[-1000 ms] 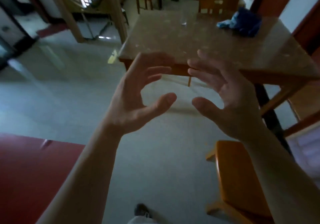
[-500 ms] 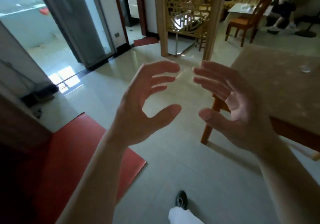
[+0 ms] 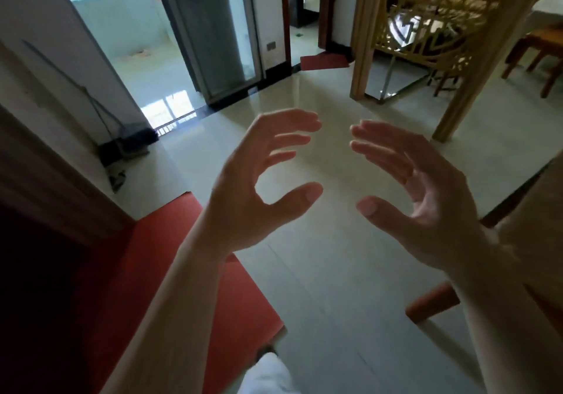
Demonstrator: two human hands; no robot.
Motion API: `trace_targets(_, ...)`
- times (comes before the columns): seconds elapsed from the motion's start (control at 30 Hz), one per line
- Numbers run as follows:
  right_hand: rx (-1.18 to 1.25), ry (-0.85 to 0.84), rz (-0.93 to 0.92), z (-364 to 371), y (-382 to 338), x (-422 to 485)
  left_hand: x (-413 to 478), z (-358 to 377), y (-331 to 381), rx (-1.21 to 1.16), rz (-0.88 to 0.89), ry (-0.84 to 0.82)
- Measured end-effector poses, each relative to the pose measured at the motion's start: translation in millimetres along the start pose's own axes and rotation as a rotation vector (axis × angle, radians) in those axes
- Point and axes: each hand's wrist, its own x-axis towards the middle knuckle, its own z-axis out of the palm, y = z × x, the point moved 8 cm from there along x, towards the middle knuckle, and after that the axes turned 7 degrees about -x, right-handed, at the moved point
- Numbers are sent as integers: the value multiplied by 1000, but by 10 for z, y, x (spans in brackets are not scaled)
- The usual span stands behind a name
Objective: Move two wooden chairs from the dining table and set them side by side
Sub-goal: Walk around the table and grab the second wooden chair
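Note:
My left hand and my right hand are raised in front of me over the pale tiled floor, palms facing each other, fingers spread and curved, nothing in either. The dining table shows only as a corner at the right edge, with one reddish wooden leg below my right wrist. A wooden chair stands far off at the upper right, partly cut by the frame. No chair is near my hands.
A red mat lies on the floor at lower left beside a dark doorway. A carved golden wooden screen stands at upper right. A glass sliding door opens onto a balcony at upper left. A broom leans on the wall.
The view has swung left, away from the dining table toward the balcony door and red mat. Both hands keep the same open, facing pose.

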Motion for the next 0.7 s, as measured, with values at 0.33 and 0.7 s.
trace_targets(0.33, -159, 139, 127, -170, 1496, 1672, 2074, -466, -1706, -192, 76, -150)
trace_targets(0.7, -298, 470, 394, -1434, 3100, 2081, 4134, 984, -2979, -454, 79, -582)
